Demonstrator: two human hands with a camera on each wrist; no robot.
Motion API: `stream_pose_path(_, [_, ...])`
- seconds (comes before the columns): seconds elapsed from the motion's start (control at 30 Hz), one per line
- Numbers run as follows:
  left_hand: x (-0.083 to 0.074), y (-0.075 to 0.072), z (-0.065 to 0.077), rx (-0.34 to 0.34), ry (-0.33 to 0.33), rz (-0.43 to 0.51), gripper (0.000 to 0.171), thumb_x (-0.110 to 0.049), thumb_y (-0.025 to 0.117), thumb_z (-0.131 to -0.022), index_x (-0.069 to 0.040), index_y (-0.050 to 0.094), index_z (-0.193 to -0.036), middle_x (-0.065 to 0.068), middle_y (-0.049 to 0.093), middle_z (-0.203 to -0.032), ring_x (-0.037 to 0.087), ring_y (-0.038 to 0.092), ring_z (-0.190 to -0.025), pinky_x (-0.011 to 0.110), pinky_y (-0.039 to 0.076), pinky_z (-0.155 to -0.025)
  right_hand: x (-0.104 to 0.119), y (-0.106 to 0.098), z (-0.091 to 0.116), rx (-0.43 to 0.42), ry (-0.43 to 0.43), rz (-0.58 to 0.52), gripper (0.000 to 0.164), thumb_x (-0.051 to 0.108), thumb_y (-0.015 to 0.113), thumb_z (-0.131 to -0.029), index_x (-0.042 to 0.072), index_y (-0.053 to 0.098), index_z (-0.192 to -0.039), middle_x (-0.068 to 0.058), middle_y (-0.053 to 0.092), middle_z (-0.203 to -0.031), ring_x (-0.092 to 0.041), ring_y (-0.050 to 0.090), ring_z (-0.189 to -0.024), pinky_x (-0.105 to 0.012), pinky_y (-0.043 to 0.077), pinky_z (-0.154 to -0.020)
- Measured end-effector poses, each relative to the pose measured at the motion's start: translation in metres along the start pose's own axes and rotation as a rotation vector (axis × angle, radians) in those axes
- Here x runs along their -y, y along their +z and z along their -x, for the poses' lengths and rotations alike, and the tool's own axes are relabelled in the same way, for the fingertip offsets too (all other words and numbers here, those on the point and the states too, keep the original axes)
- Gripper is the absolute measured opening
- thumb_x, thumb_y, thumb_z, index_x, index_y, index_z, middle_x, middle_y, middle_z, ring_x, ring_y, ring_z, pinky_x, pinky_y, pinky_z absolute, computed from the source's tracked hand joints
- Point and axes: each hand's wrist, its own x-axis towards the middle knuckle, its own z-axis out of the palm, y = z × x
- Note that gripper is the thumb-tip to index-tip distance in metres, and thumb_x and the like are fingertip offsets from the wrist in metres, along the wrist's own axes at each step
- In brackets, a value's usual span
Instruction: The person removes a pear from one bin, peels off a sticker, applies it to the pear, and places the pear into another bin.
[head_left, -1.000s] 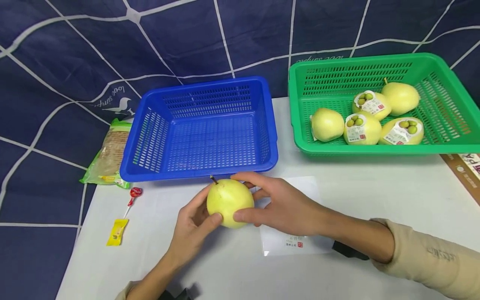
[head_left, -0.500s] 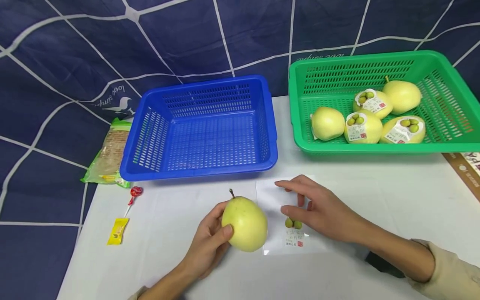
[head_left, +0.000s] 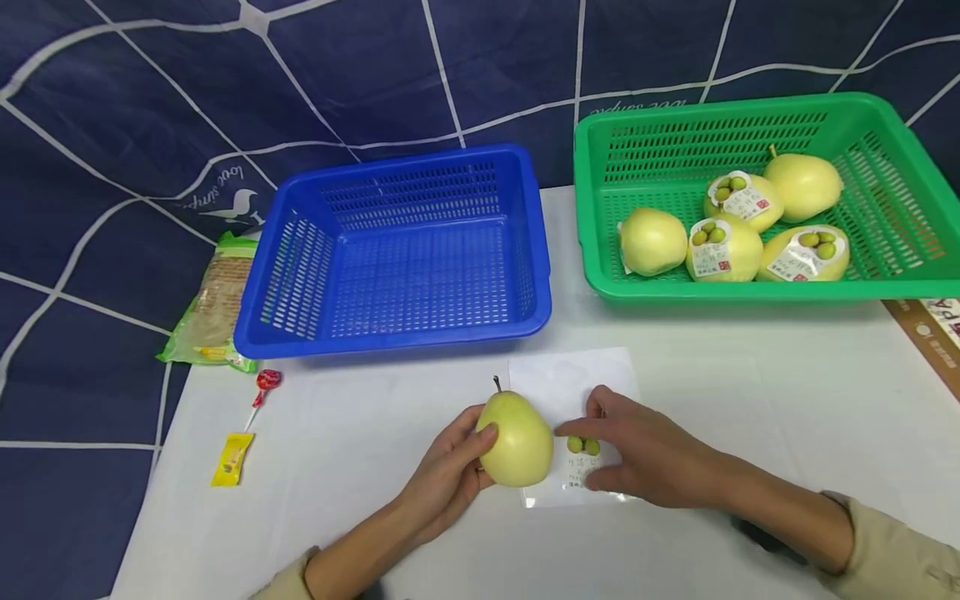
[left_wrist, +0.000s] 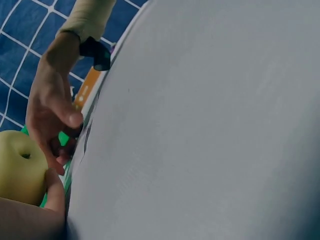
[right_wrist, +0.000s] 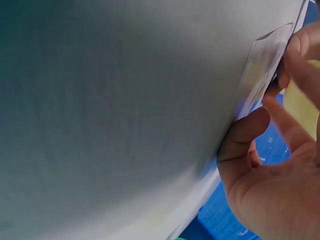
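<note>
My left hand (head_left: 450, 475) holds a yellow-green pear (head_left: 519, 442) from its left side, thumb on the front, stem up. To its right, my right hand (head_left: 654, 454) is over a clear sheet (head_left: 562, 379) with its index finger and thumb apart, around a pear label (head_left: 583, 458) on the sheet. The index fingertip comes close to the pear's right side. In the left wrist view the pear (left_wrist: 20, 167) appears beside the right hand (left_wrist: 50, 107). The right wrist view shows the right hand (right_wrist: 275, 185) beside the sheet's edge (right_wrist: 257, 75).
Behind the hands stands a blue basket (head_left: 393, 340). A green basket (head_left: 750, 290) at the back right contains several pears, most with labels showing. On the left lie a bread bag (head_left: 217, 308), a red lollipop (head_left: 267, 381) and a yellow wrapped candy (head_left: 232, 458).
Both hands held the pear at first; the right hand let go and moved right, then down over the label. The left hand carried the pear rightward to the sheet's left edge.
</note>
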Motion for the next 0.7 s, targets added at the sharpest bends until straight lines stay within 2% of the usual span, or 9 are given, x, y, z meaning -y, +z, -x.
stream_pose_path(0.17, [0.0006, -0.0010, -0.0058, -0.048, -0.002, -0.002, 0.053, -0.021, 0.054, -0.102, 0.001, 0.031, -0.144, 0.017, 0.051, -0.129, 0.026, 0.060, -0.115, 0.041, 0.048, -0.099, 0.0048, 0.0034, -0.0018, 0.024, -0.028, 0.057, 0.054, 0.026, 0.087, -0.074, 0.028, 0.066, -0.123, 0.009, 0.040, -0.096, -0.006, 0.044, -0.083, -0.017, 0.043, -0.062])
stream_pose_path(0.4, [0.0010, -0.0017, -0.0068, -0.053, 0.000, 0.002, 0.052, -0.022, 0.054, -0.102, 0.001, 0.032, -0.143, 0.018, 0.052, -0.129, 0.027, 0.060, -0.115, 0.043, 0.048, -0.098, 0.0024, 0.0023, -0.0021, 0.038, -0.108, 0.106, 0.057, 0.019, 0.087, -0.074, 0.029, 0.062, -0.124, 0.011, 0.040, -0.097, -0.004, 0.043, -0.084, -0.017, 0.044, -0.066])
stream_pose_path(0.53, [0.0009, -0.0022, -0.0068, -0.047, 0.004, -0.007, 0.052, -0.023, 0.054, -0.102, 0.002, 0.032, -0.143, 0.018, 0.052, -0.129, 0.027, 0.060, -0.115, 0.043, 0.048, -0.098, -0.0001, -0.0012, -0.0020, 0.057, -0.133, 0.093, 0.044, 0.016, 0.082, -0.079, 0.026, 0.064, -0.118, 0.011, 0.042, -0.096, -0.004, 0.045, -0.084, -0.017, 0.045, -0.069])
stream_pose_path(0.63, [0.0009, -0.0021, -0.0067, -0.052, 0.001, -0.010, 0.052, -0.023, 0.054, -0.102, 0.002, 0.033, -0.143, 0.018, 0.052, -0.129, 0.026, 0.061, -0.115, 0.043, 0.049, -0.098, -0.0020, -0.0024, -0.0026, 0.033, -0.173, 0.080, 0.025, 0.011, 0.076, -0.084, 0.024, 0.065, -0.102, 0.012, 0.045, -0.094, -0.004, 0.048, -0.082, -0.018, 0.046, -0.070])
stream_pose_path(0.7, [0.0013, -0.0020, -0.0069, -0.059, -0.001, -0.016, 0.052, -0.022, 0.054, -0.102, 0.002, 0.033, -0.143, 0.018, 0.052, -0.128, 0.026, 0.061, -0.114, 0.042, 0.049, -0.097, -0.0036, -0.0028, -0.0033, 0.009, -0.199, 0.062, 0.019, 0.008, 0.073, -0.086, 0.024, 0.063, -0.090, 0.014, 0.046, -0.092, -0.003, 0.049, -0.080, -0.018, 0.046, -0.069])
